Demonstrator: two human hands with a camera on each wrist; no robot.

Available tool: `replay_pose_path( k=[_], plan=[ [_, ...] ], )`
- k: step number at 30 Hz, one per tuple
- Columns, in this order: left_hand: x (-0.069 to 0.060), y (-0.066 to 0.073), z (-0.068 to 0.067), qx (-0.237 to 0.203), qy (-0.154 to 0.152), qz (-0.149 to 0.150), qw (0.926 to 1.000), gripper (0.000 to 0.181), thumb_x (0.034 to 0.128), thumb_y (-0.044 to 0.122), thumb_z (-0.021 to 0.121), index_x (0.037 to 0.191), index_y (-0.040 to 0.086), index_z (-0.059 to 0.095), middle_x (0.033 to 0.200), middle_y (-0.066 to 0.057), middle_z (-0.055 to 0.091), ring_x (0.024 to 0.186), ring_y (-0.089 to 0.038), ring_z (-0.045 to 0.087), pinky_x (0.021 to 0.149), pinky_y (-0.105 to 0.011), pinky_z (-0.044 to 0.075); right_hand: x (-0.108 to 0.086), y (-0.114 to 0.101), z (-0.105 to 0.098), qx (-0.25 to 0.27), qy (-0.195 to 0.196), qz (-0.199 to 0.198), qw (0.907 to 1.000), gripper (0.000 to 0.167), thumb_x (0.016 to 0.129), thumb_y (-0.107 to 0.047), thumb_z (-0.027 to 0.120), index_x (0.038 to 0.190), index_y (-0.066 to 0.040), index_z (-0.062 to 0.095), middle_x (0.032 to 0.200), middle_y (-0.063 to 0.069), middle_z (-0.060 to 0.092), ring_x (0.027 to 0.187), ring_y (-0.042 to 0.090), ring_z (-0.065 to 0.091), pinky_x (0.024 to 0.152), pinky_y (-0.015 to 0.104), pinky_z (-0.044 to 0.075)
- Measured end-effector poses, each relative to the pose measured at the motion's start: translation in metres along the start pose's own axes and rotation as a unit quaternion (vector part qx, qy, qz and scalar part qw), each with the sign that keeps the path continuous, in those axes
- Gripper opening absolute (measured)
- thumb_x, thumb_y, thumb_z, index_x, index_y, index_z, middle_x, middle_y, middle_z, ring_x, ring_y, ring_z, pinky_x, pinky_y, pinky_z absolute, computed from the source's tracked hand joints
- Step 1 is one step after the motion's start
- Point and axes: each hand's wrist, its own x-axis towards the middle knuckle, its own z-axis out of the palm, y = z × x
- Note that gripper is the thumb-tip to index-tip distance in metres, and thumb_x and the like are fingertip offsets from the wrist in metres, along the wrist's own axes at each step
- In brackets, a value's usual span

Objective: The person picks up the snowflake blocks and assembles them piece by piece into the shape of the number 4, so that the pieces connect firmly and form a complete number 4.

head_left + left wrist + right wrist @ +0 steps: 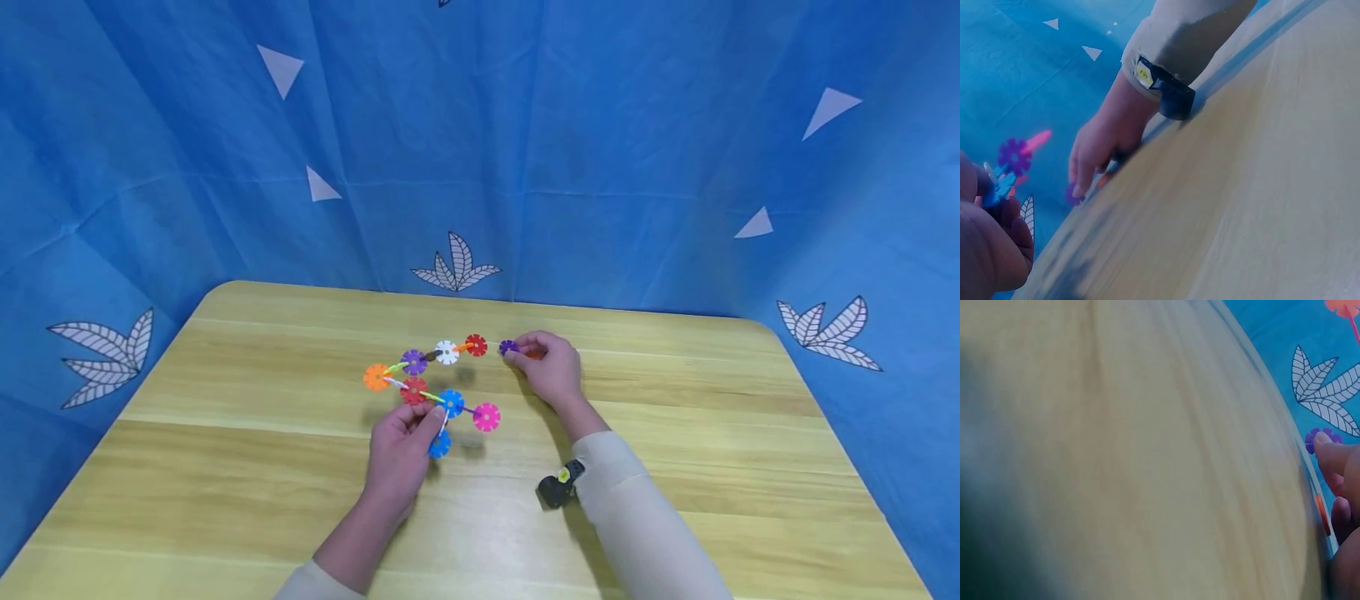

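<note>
My left hand (401, 454) pinches a branching chain of interlocking plastic discs, thumb beside a blue disc (451, 403). The chain hangs above the table and includes an orange disc (377, 377), a white disc (447, 352), a pink disc (486, 417) and a lower blue disc (440, 444). At its far end is a red disc (476, 345). Just right of that, my right hand (553, 367) pinches a separate purple disc (507, 347) between thumb and finger. An orange piece (1322, 514) shows by the right fingers; whether they touch it, I cannot tell.
The wooden table (697, 417) extends around both hands. Behind it hangs a blue curtain (600, 150) with leaf and triangle prints. A black wrist camera (557, 490) sits at the right sleeve, close above the tabletop.
</note>
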Motion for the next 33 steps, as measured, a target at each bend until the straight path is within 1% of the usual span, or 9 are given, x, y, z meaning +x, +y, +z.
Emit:
replay_pose_path(
  k=[5,9,12,14,16,21,22,27,33],
  plan=[
    [0.000,0.001,0.000,-0.004,0.002,0.008,1.0000,0.015,0.0952,0.009,0.067,0.099,-0.006,0.068,0.083,-0.007,0.063,0.074,-0.015,0.054,0.061,-0.021,0.048,-0.004,-0.001,-0.004,0.035,-0.012,-0.003,0.9993,0.015,0.084,-0.020,0.083,0.095,-0.013,0.074,0.084,0.001,0.068,0.080,0.023,0.057,0.073,0.037,0.046],
    [0.000,0.000,0.000,-0.006,-0.002,0.010,0.9999,0.015,0.0953,0.009,0.068,0.100,-0.005,0.068,0.084,-0.006,0.063,0.074,-0.014,0.055,0.061,-0.021,0.048,-0.007,0.000,-0.007,0.077,-0.011,-0.006,0.9970,0.014,0.085,-0.014,0.082,0.096,-0.010,0.075,0.087,0.002,0.069,0.082,0.021,0.058,0.072,0.033,0.048],
    [0.001,-0.001,0.001,-0.006,-0.006,0.010,0.9999,0.014,0.0955,0.009,0.068,0.099,-0.005,0.068,0.085,-0.007,0.064,0.075,-0.015,0.056,0.062,-0.021,0.049,-0.010,0.002,-0.011,0.130,0.008,0.004,0.9915,0.014,0.086,-0.011,0.081,0.097,-0.008,0.075,0.087,0.005,0.070,0.078,0.021,0.061,0.065,0.028,0.050],
    [0.001,-0.001,0.001,-0.006,-0.006,0.009,0.9999,0.014,0.0953,0.008,0.068,0.099,-0.005,0.068,0.085,-0.008,0.064,0.075,-0.015,0.056,0.061,-0.021,0.049,-0.014,0.002,-0.013,0.169,0.023,0.013,0.9852,0.015,0.086,-0.009,0.081,0.098,-0.005,0.073,0.087,0.008,0.070,0.074,0.023,0.063,0.059,0.026,0.051],
    [0.000,-0.001,0.002,-0.005,-0.006,0.009,0.9999,0.014,0.0953,0.009,0.068,0.099,-0.005,0.068,0.085,-0.007,0.064,0.074,-0.015,0.056,0.061,-0.021,0.048,-0.017,0.003,-0.015,0.201,0.038,0.018,0.9786,0.016,0.085,-0.007,0.081,0.098,-0.003,0.072,0.087,0.011,0.071,0.073,0.023,0.064,0.058,0.025,0.053],
    [0.000,-0.002,0.002,0.002,-0.005,0.005,1.0000,0.014,0.0951,0.009,0.068,0.099,-0.004,0.069,0.085,-0.008,0.064,0.074,-0.015,0.055,0.061,-0.021,0.048,-0.026,0.000,-0.020,0.214,0.053,0.021,0.9751,0.017,0.084,-0.005,0.081,0.097,-0.002,0.070,0.089,0.011,0.070,0.079,0.021,0.065,0.065,0.026,0.056],
    [0.000,-0.002,0.002,0.003,-0.005,0.005,1.0000,0.014,0.0951,0.009,0.068,0.099,-0.004,0.069,0.085,-0.008,0.064,0.074,-0.015,0.055,0.061,-0.022,0.048,-0.028,-0.001,-0.021,0.214,0.053,0.025,0.9751,0.017,0.084,-0.005,0.081,0.097,-0.002,0.070,0.089,0.011,0.070,0.078,0.022,0.065,0.063,0.027,0.056],
    [-0.001,-0.001,0.003,0.002,-0.005,0.004,1.0000,0.015,0.0952,0.009,0.068,0.099,-0.005,0.068,0.085,-0.008,0.064,0.074,-0.015,0.055,0.061,-0.021,0.048,-0.038,-0.010,-0.026,0.229,0.042,0.046,0.9714,0.015,0.086,-0.006,0.079,0.099,-0.003,0.071,0.089,0.011,0.071,0.079,0.026,0.069,0.061,0.031,0.057],
    [-0.002,0.002,0.004,-0.008,-0.008,0.002,0.9999,0.017,0.0951,0.011,0.069,0.100,-0.005,0.068,0.084,-0.008,0.063,0.072,-0.013,0.055,0.060,-0.021,0.048,-0.050,-0.024,-0.029,0.242,0.019,0.047,0.9689,0.013,0.088,-0.004,0.075,0.100,-0.002,0.071,0.089,0.011,0.073,0.082,0.024,0.072,0.071,0.037,0.058]
  ],
)
